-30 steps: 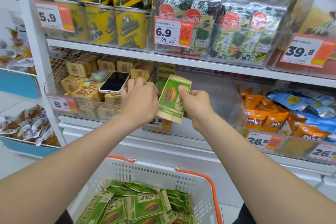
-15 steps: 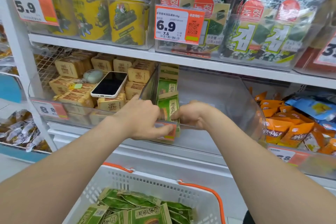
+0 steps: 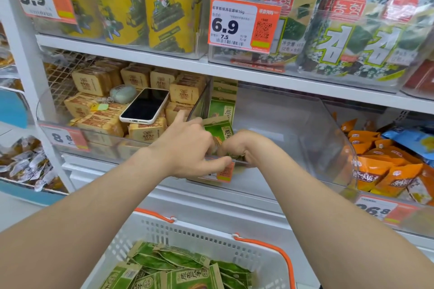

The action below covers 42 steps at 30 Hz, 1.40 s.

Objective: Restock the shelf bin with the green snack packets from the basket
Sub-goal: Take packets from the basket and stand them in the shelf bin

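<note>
Early in the restock, judging by the clear shelf bin (image 3: pixel 293 129): mostly bare, with only a short row of standing packets (image 3: pixel 222 103) against its left wall. Below, in the white basket (image 3: pixel 199 230), a thick heap of green snack packets (image 3: pixel 178 272) waiting, so much left to move.

At the bin's front left corner, both hands over the rim around 1 green packet (image 3: pixel 218 130), upright, leaning a little, just ahead of that row and not yet let go. On the right hand (image 3: pixel 237 145), fingers curled down over the packet's lower right part, gripping it. On the left hand (image 3: pixel 185 148), thumb stretched along the rim, 1 finger straight; pinching or merely steadying the packet's left side, cannot tell.

Around: tan packs (image 3: pixel 94 82) in the bin to the left, orange bags (image 3: pixel 375 169) to the right, a phone (image 3: pixel 145 105) lying on the tan packs, a price tag (image 3: pixel 225 171) under the left thumb. In the way: only the front rim and the clear divider (image 3: pixel 199 103) close beside the left hand.
</note>
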### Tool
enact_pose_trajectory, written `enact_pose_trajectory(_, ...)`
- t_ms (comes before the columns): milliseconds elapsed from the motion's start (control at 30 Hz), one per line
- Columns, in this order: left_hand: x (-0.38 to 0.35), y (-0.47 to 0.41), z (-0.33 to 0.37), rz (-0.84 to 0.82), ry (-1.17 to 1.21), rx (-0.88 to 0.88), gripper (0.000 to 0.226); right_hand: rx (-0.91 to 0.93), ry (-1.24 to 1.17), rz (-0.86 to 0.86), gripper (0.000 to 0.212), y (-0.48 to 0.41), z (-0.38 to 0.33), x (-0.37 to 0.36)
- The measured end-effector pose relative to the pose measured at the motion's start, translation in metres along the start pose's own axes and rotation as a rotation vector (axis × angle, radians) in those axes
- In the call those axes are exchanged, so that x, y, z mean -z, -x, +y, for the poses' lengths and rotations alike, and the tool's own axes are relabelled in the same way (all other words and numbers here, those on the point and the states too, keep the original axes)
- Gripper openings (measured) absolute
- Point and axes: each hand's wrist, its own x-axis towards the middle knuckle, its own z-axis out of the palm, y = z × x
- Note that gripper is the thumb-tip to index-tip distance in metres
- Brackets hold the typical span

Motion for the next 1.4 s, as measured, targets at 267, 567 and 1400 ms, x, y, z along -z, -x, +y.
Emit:
enact_pose_trajectory(267, -0.006, -0.005, -0.013, 0.181, 0.097, 0.116, 0.036, 0.005, -0.290, -0.011, 0.045, -0.010, -0.008, -0.015)
enact_pose_trajectory(567, -0.009, -0.004, -0.014, 0.037, 0.240, 0.248, 0.039, -0.076, -0.195, 0.191, 0.079, -0.034, -0.017, -0.016)
enact_pose_trajectory(1400, -0.008, -0.007, -0.007, 0.041, 0.242, 0.271, 0.023, 0.007, -0.346, 0.198, 0.110, -0.056, -0.018, -0.006)
